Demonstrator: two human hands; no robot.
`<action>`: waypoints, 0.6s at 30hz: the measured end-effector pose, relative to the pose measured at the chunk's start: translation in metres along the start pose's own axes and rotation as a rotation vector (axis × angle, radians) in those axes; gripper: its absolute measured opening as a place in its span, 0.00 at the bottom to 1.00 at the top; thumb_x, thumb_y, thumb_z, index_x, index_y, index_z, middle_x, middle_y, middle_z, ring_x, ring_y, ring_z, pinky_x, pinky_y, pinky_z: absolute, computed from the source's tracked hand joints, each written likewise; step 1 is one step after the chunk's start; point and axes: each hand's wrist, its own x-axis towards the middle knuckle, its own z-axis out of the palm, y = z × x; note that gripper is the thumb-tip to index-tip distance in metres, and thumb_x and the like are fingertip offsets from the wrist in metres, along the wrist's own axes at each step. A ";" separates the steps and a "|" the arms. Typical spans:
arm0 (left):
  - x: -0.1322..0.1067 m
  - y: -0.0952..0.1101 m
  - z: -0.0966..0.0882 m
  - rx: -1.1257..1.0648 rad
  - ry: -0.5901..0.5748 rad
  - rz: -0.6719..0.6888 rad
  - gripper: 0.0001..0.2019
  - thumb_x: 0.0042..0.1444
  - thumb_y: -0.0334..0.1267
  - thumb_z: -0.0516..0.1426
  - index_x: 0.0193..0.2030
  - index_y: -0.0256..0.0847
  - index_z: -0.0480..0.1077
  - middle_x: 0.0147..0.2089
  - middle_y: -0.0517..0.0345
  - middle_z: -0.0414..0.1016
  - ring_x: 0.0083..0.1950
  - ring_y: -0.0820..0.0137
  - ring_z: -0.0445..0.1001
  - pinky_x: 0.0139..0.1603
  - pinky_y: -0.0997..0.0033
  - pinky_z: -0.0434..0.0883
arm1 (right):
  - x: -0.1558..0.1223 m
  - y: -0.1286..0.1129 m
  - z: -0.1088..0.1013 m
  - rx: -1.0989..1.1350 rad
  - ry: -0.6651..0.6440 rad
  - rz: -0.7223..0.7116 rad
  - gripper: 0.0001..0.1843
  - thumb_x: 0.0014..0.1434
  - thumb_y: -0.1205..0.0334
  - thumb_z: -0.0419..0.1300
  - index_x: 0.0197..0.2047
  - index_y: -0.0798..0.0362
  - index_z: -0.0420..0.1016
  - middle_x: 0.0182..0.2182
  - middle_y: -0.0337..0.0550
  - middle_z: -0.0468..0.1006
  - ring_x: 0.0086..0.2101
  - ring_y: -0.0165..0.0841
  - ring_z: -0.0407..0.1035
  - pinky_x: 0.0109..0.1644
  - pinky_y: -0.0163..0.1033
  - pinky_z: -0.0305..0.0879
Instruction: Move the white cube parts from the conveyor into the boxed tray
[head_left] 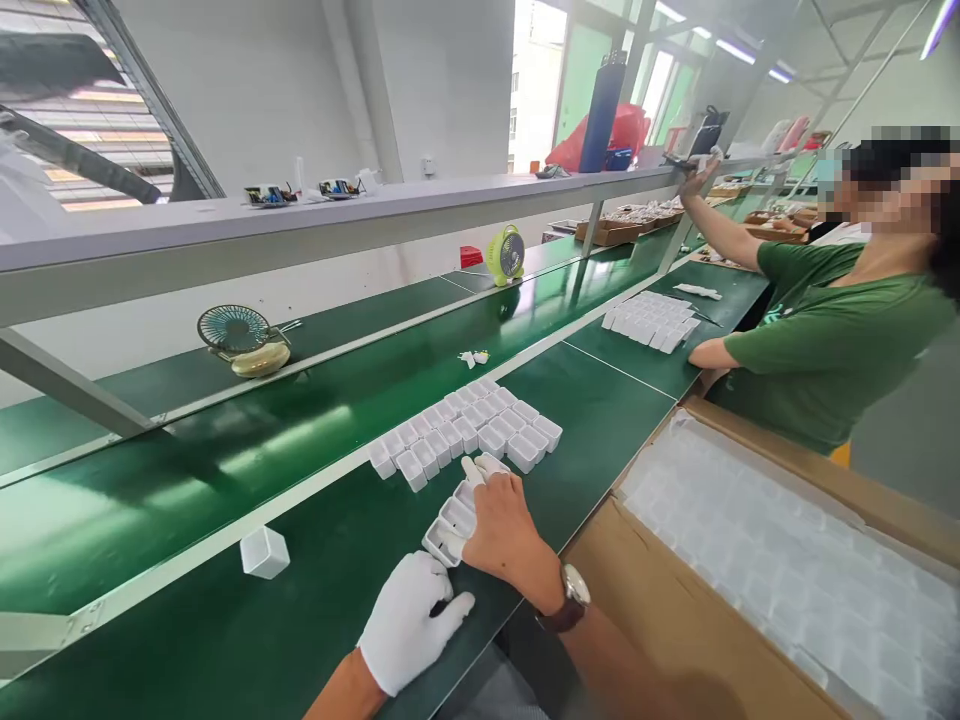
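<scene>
My right hand [506,530], with white coverings on its fingertips and a watch at the wrist, is closed round a short row of small white plastic boxes [459,508] on the green bench. My left hand [409,622], in a white glove, rests just below the near end of that row. Its thumb stands apart from the fingers and nothing shows in it. Beyond my right hand more open-topped white boxes [480,415] stand packed in rows. A single white box [265,552] sits apart on the left.
A cardboard carton [652,560] with white boxes under clear film stands at right. A co-worker in a green shirt [832,310] sits beyond, beside another group of white boxes [651,320]. Small fans [507,255] stand behind the shiny green belt [330,420], under a long shelf [420,205].
</scene>
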 end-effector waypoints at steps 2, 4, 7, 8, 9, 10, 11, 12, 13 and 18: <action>0.001 -0.014 -0.004 -0.018 0.020 -0.095 0.13 0.65 0.44 0.57 0.30 0.42 0.71 0.37 0.51 0.76 0.40 0.64 0.75 0.42 0.61 0.73 | 0.016 -0.010 0.018 -0.010 0.023 0.007 0.12 0.42 0.66 0.67 0.34 0.51 0.75 0.36 0.55 0.73 0.39 0.50 0.66 0.52 0.59 0.61; 0.006 -0.026 -0.006 -0.048 0.021 -0.160 0.10 0.66 0.43 0.56 0.34 0.42 0.72 0.42 0.51 0.77 0.45 0.63 0.75 0.46 0.60 0.74 | 0.029 -0.017 0.027 -0.001 0.049 0.024 0.13 0.42 0.65 0.68 0.34 0.52 0.75 0.37 0.58 0.74 0.40 0.52 0.67 0.53 0.61 0.60; 0.016 -0.040 -0.005 -0.068 0.041 -0.227 0.10 0.66 0.43 0.55 0.38 0.43 0.74 0.47 0.50 0.77 0.49 0.61 0.76 0.51 0.57 0.75 | 0.042 -0.023 0.031 0.016 0.084 0.043 0.10 0.44 0.63 0.69 0.31 0.52 0.75 0.36 0.59 0.75 0.40 0.54 0.68 0.55 0.66 0.58; 0.018 -0.044 -0.004 -0.066 0.056 -0.237 0.09 0.66 0.44 0.55 0.40 0.44 0.74 0.48 0.50 0.77 0.50 0.60 0.76 0.52 0.56 0.75 | 0.044 -0.024 0.030 0.022 0.097 0.044 0.08 0.46 0.62 0.69 0.31 0.52 0.75 0.35 0.58 0.75 0.40 0.54 0.69 0.57 0.68 0.57; 0.020 -0.047 -0.003 -0.062 0.073 -0.238 0.10 0.65 0.45 0.56 0.42 0.44 0.75 0.50 0.50 0.78 0.52 0.59 0.76 0.54 0.55 0.75 | 0.044 -0.024 0.027 0.026 0.112 0.041 0.07 0.49 0.62 0.68 0.31 0.52 0.75 0.35 0.58 0.75 0.40 0.54 0.69 0.59 0.69 0.55; 0.022 -0.050 -0.001 -0.055 0.089 -0.232 0.11 0.65 0.46 0.56 0.44 0.44 0.76 0.51 0.49 0.78 0.54 0.58 0.77 0.56 0.53 0.75 | 0.043 -0.022 0.023 0.027 0.126 0.034 0.05 0.51 0.62 0.67 0.31 0.53 0.76 0.34 0.57 0.75 0.41 0.54 0.70 0.62 0.70 0.53; 0.022 -0.052 0.000 -0.045 0.093 -0.223 0.12 0.64 0.47 0.56 0.47 0.44 0.76 0.53 0.48 0.78 0.56 0.56 0.76 0.57 0.52 0.75 | 0.039 -0.019 0.017 0.026 0.139 0.028 0.05 0.53 0.62 0.66 0.31 0.53 0.76 0.34 0.56 0.75 0.41 0.53 0.70 0.65 0.69 0.50; 0.022 -0.054 0.000 -0.031 0.088 -0.210 0.15 0.64 0.48 0.56 0.49 0.43 0.76 0.55 0.47 0.78 0.58 0.55 0.76 0.59 0.51 0.75 | 0.034 -0.013 0.010 0.021 0.151 0.025 0.04 0.54 0.62 0.66 0.31 0.53 0.76 0.34 0.55 0.76 0.41 0.52 0.70 0.67 0.66 0.49; 0.021 -0.056 0.000 -0.014 0.077 -0.201 0.17 0.64 0.49 0.56 0.51 0.42 0.76 0.56 0.46 0.78 0.59 0.54 0.75 0.61 0.49 0.74 | 0.026 -0.006 0.002 0.012 0.164 0.030 0.04 0.55 0.61 0.66 0.33 0.53 0.77 0.35 0.54 0.76 0.43 0.51 0.71 0.69 0.63 0.50; 0.025 -0.084 0.001 0.097 -0.091 -0.227 0.23 0.60 0.53 0.56 0.55 0.40 0.76 0.58 0.43 0.77 0.59 0.46 0.76 0.58 0.41 0.75 | -0.034 0.069 -0.047 -0.082 0.251 0.276 0.21 0.66 0.53 0.62 0.60 0.48 0.72 0.61 0.47 0.73 0.60 0.42 0.65 0.69 0.48 0.57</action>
